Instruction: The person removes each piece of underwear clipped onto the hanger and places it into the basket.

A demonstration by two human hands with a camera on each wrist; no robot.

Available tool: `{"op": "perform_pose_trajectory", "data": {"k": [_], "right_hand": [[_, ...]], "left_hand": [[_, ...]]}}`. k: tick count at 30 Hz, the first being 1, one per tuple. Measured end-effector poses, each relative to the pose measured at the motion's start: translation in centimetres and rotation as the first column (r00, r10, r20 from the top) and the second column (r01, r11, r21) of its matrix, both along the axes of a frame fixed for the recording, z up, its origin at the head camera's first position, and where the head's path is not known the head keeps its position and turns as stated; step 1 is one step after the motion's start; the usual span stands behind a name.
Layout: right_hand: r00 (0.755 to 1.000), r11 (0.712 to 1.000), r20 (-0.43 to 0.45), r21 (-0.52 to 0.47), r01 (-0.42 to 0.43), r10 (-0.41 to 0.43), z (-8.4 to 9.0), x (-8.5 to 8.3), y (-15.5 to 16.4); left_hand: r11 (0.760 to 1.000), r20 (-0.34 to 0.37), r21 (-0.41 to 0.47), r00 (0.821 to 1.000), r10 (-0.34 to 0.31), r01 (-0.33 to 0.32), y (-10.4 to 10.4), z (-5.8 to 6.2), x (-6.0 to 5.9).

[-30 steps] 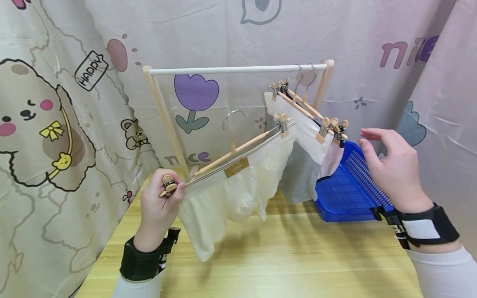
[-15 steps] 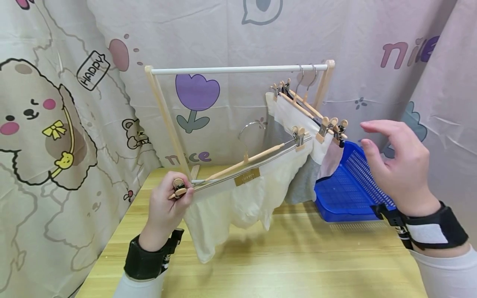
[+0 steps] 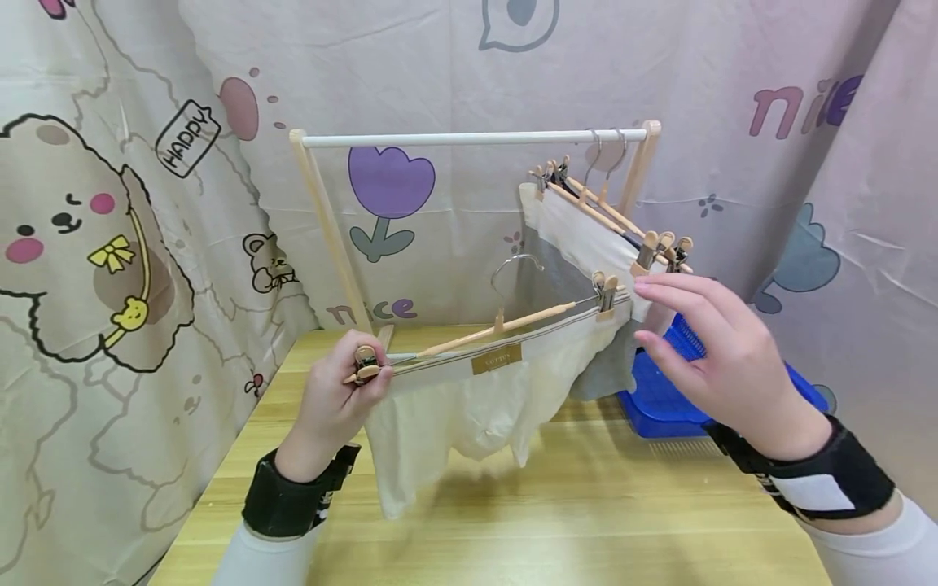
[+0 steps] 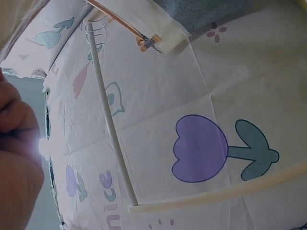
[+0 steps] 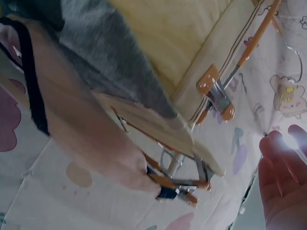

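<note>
In the head view my left hand (image 3: 350, 378) grips the clip end of a clip hanger (image 3: 535, 316). A cream pair of underpants (image 3: 469, 415) with a tan label on its waistband hangs from that hanger, tilted up toward the right. The hanger's metal hook points up, off the rail. My right hand (image 3: 721, 358) is raised with thumb and fingers apart, just right of the hanger's far clip (image 3: 606, 295). That clip also shows in the right wrist view, pinching the waistband, with the fingertips of my right hand (image 5: 283, 167) off to its right.
A small rack with a white rail (image 3: 469, 139) stands behind on a wooden table (image 3: 513, 521). Two hangers with clipped garments, one white and grey (image 3: 572, 228), hang at the rail's right end. A blue plastic basket (image 3: 659, 399) sits behind my right hand.
My left hand has carried the hanger and underpants to the right, the far end dropping lower. My right hand has moved left and down, close to the hanger's far clip.
</note>
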State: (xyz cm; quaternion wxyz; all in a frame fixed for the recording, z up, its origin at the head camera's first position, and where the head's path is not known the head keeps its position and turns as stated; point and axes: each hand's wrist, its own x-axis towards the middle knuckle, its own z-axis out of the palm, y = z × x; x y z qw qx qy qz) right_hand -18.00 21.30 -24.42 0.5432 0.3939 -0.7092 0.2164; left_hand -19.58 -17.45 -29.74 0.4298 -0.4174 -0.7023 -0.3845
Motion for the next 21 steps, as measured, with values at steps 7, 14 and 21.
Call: {"op": "perform_pose_trajectory", "data": {"k": [7,14,21], "right_hand": [[0.996,0.985,0.088,0.175,-0.016,0.001,-0.3,-0.2,-0.3],[0.975,0.981,0.217,0.194,-0.004,-0.039,-0.9,-0.7,-0.3],[0.908,0.993,0.411,0.114,0.039,-0.082,-1.5,-0.8,0.0]], "left_hand": [[1.000,-0.013,-0.010,1.000,-0.027,0.027,-0.1,-0.1,0.0],[0.998,-0.009,-0.009,0.998,-0.063,0.063,-0.2,-0.4,-0.1],[0.992,-0.001,-0.018,0.992,-0.127,0.127,0.3,-0.5,-0.3]]}}
